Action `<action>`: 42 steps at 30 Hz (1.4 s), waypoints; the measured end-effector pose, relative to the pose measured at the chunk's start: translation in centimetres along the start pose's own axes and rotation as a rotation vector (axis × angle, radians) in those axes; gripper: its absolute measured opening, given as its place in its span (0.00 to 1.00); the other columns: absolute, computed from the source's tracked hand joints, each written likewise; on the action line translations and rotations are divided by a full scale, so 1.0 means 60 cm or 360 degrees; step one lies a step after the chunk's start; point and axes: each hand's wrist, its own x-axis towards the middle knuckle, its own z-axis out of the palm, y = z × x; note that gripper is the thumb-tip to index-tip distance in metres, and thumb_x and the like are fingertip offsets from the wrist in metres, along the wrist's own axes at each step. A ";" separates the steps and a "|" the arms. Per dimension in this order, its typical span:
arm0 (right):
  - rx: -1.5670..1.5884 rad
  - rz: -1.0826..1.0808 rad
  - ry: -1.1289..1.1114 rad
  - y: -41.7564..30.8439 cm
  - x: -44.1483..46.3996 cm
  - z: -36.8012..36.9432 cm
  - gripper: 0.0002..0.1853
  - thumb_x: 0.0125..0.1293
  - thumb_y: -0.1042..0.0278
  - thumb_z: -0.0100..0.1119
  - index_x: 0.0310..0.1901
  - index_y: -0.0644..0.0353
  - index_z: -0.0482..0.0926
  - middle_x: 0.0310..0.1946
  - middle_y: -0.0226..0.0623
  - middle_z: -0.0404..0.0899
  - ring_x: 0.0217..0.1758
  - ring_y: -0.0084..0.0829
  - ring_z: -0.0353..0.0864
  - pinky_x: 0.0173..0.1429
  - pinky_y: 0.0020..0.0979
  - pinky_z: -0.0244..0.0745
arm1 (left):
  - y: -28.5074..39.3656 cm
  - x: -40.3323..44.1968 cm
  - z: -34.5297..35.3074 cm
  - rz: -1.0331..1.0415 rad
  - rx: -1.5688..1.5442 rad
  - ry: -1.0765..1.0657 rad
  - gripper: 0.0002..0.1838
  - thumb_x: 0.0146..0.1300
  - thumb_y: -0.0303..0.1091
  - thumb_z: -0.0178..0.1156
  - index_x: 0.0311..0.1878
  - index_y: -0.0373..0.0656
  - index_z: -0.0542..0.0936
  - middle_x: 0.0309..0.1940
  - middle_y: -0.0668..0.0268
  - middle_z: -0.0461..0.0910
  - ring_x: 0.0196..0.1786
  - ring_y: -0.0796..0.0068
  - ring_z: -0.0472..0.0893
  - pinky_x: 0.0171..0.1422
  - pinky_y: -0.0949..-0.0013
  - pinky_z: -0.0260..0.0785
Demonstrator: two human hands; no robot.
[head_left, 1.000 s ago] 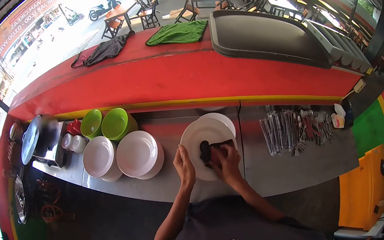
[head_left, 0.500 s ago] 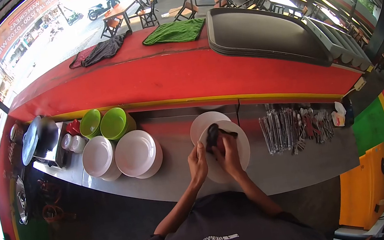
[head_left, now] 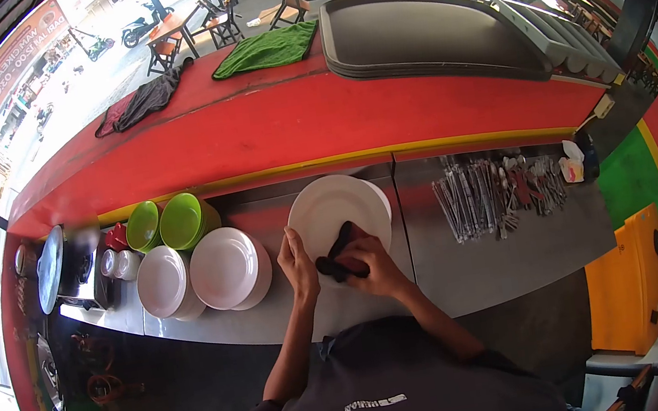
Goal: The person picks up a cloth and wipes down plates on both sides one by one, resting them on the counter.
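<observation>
My left hand (head_left: 297, 267) grips the left edge of a white plate (head_left: 332, 202), thumb up along the rim. My right hand (head_left: 374, 265) is closed around a bunched dark cloth (head_left: 344, 265) with some red on it, against the lower part of the plate. Part of another white plate (head_left: 383, 194) shows behind its right edge. How far the fingers reach under the plate is hidden.
Stacked white plates (head_left: 228, 263) and green bowls (head_left: 183, 220) stand left on the metal counter (head_left: 361, 310). Several wrapped utensils (head_left: 471, 200) lie to the right. Black trays (head_left: 431, 33) and a green cloth (head_left: 265, 49) rest on the red ledge (head_left: 268, 134).
The held plate has come up and left, covering more of the plate behind it. My right hand and the cloth have shifted down the plate's face. The view has turned slightly.
</observation>
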 end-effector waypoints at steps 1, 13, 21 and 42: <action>-0.0046 0.0026 0.0025 0.004 -0.002 -0.004 0.22 0.48 0.66 0.73 0.50 0.51 0.87 0.50 0.36 0.80 0.61 0.41 0.74 0.72 0.43 0.61 | -0.003 -0.002 -0.001 -0.0007 0.0007 -0.0023 0.29 0.82 0.53 0.46 0.52 0.32 0.82 0.35 0.73 0.75 0.41 0.84 0.69 0.48 0.75 0.64; -0.0205 0.0267 0.0387 0.025 0.007 -0.006 0.33 0.55 0.69 0.72 0.65 0.56 0.77 0.65 0.41 0.73 0.69 0.48 0.69 0.73 0.45 0.61 | -0.001 -0.025 0.020 -0.0036 0.0096 -0.0150 0.27 0.82 0.51 0.49 0.42 0.34 0.81 0.27 0.78 0.68 0.33 0.86 0.63 0.35 0.74 0.57; -0.0092 -0.0067 -0.0008 0.000 0.016 -0.004 0.35 0.51 0.73 0.71 0.65 0.56 0.77 0.67 0.40 0.72 0.70 0.46 0.69 0.76 0.44 0.62 | -0.011 -0.036 0.010 -0.0046 0.0220 -0.0199 0.29 0.82 0.53 0.48 0.48 0.31 0.81 0.32 0.73 0.75 0.38 0.85 0.69 0.41 0.74 0.65; -0.0213 -0.0024 0.0045 -0.008 0.034 0.010 0.28 0.52 0.73 0.68 0.59 0.56 0.82 0.59 0.41 0.78 0.67 0.44 0.72 0.73 0.45 0.64 | -0.046 -0.054 -0.007 -0.0269 -0.0023 0.0068 0.30 0.81 0.55 0.49 0.49 0.31 0.83 0.29 0.75 0.71 0.36 0.85 0.67 0.38 0.74 0.62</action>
